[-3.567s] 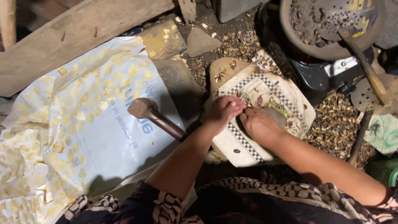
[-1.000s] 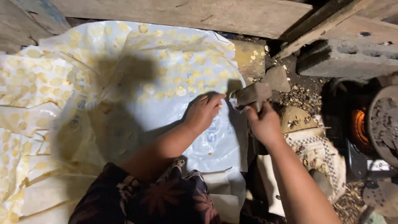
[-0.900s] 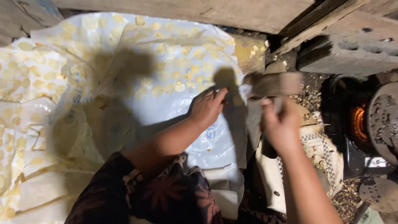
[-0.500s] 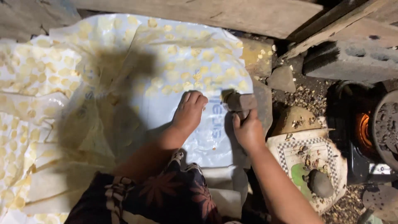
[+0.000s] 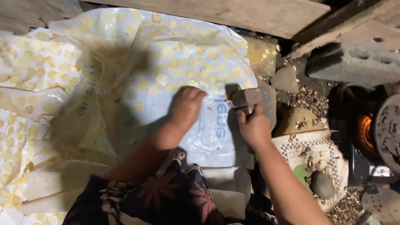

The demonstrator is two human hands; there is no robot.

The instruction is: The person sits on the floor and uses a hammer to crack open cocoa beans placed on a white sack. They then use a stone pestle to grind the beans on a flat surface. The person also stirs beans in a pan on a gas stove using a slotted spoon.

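Left hand (image 5: 186, 109) shifted onto sheet (image 5: 125, 75); mallet (image 5: 246, 99) at edge.

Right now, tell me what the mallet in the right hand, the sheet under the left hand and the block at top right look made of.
Mallet: likely wood, brown, dull, squared head; its handle is hidden in the right hand.
Sheet: looks like thin white plastic, glossy and wrinkled, dotted with pale yellow flat pieces; the left hand lies on it.
Block: probably concrete, grey, rough and pitted.

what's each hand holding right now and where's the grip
The right hand holds a wooden mallet, gripped just below its head. The left hand holds nothing; it lies flat on the plastic sheet.
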